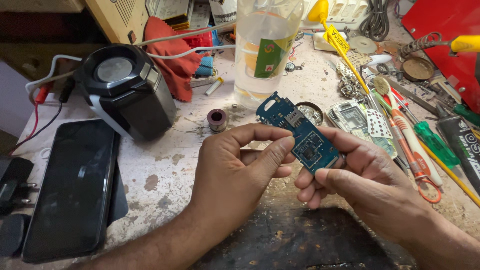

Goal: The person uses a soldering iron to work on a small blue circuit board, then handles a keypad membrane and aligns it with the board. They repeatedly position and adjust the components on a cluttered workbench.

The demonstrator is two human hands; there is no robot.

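Board (298,131): blue, above the bench, pinched between both hands; lower end hidden by fingers.
Left hand (237,172): closed on the board's left edge.
Right hand (360,175): gripping the lower end.
Behind: bottle (263,47), top cut off.
Left: speaker (125,90), phone (75,187).
Right: screwdrivers (415,145).

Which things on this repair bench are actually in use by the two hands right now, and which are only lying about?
In use:
blue circuit board, held between both hands
left hand
right hand

Lying about:
black phone, flat at the left
black speaker
clear plastic bottle
solder spool
red cloth
green-handled screwdriver
toothbrush
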